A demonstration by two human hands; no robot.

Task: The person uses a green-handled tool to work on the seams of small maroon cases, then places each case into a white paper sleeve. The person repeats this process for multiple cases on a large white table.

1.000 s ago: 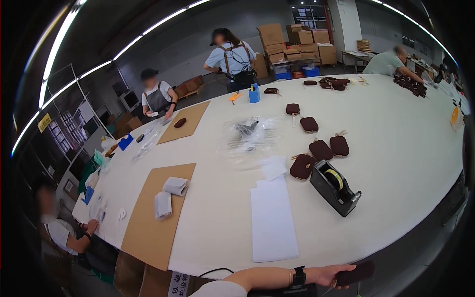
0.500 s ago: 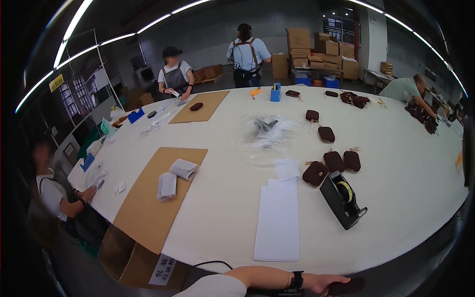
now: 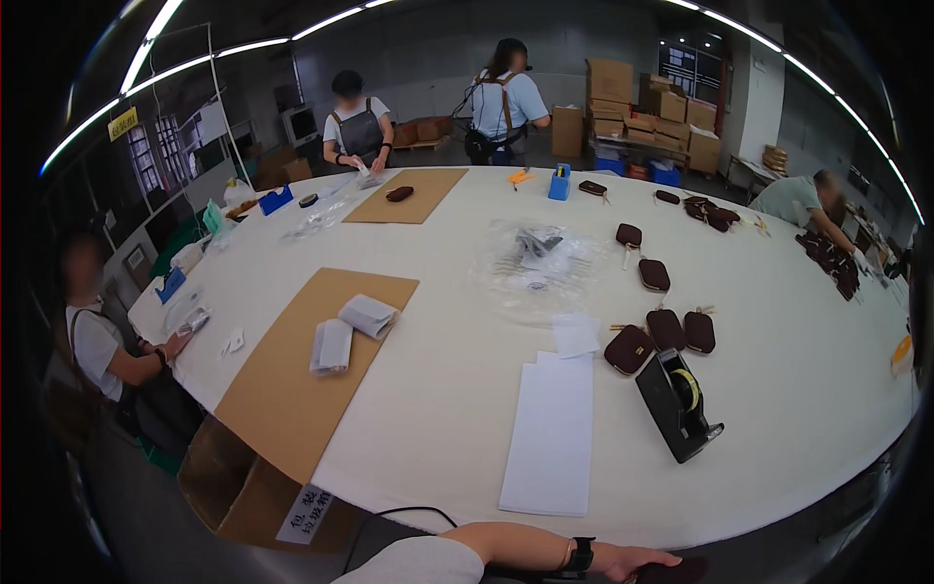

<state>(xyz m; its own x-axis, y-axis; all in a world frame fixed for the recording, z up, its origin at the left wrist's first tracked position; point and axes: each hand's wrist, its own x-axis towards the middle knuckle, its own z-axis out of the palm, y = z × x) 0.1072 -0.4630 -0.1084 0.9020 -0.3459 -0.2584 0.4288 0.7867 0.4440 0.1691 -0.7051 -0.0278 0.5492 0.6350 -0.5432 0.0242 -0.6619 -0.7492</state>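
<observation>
A dark red pouch (image 3: 685, 571) is held in the curled fingers of the left hand (image 3: 628, 562), rightward of the palm, just off the counter's (image 3: 749, 472) near edge; its long axis cannot be told.

A broad white table (image 3: 769, 419) is filling the centre of a dim workroom. Grey walls (image 3: 418, 63) are rising at 12 o'clock, while bright light strips (image 3: 153, 44) are running overhead from 11 o'clock round to 2. A barred window (image 3: 169, 141) is showing at 10 o'clock. Stacked cartons (image 3: 611, 92) are standing towards 1 o'clock, and a pale pillar (image 3: 762, 107) is rising at 2.
</observation>
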